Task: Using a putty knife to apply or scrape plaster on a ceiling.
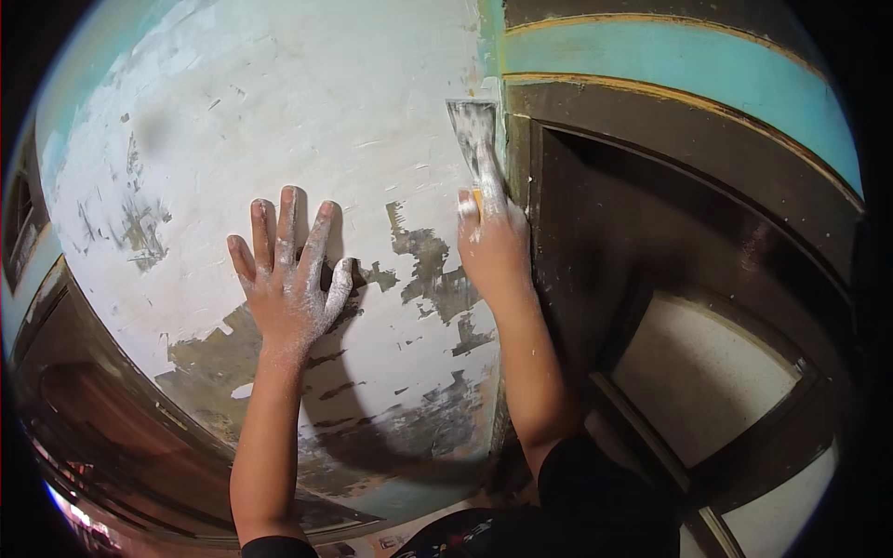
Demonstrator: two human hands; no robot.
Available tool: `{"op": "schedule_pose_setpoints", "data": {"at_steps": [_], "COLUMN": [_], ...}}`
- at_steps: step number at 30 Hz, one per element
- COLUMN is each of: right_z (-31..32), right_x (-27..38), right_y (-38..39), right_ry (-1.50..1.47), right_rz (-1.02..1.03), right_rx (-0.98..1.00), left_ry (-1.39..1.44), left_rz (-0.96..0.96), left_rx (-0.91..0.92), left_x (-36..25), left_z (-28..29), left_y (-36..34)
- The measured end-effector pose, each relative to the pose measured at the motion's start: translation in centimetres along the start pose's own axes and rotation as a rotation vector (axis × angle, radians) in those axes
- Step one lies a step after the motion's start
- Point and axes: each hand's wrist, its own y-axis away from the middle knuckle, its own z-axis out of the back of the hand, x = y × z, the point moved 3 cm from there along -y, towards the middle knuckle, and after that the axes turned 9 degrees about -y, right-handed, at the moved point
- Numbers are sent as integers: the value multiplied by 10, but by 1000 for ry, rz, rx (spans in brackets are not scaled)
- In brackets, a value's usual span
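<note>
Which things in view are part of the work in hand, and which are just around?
In use:
- scraper, gripped by right hand
- patchy white wall, left hand spread against it

Just around:
- teal band, upper right
- pale panel, lower right

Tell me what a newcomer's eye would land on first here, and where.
First, the powder-whitened left hand, fingers spread against the white-coated wall left of centre. Next, the right hand, holding a broad-bladed scraper upright near the wall's right edge, beside a dark frame. Then the ragged grey-brown patches between and below the hands, and the turquoise band at upper right.
</note>
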Motion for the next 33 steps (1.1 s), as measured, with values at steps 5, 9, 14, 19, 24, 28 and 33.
{"op": "schedule_pose_setpoints", "data": {"at_steps": [5,9,14,19,24,28,33], "right_z": [-7,-5,-1,-8,-4,-9,-2], "right_x": [2,-3,0,-11,2,-13,0], "right_y": [-10,-3,-26,-1,-22,10,-10], "right_ry": [-14,101,113,-22,72,106,29], "right_rz": [32,-75,-17,68,-26,17,20], "right_rx": [-35,58,24,-33,41,40,31], "left_ry": [0,9,5,-3,-3,5,-4], "left_rz": [21,24,24,16,29,21,22], "left_rx": [23,-3,24,10,28,-2,23], "left_x": [3,3,-2,1,2,2,0], "left_z": [-4,-5,1,-4,-3,-5,-2], "left_y": [3,2,-2,2,1,2,1]}}
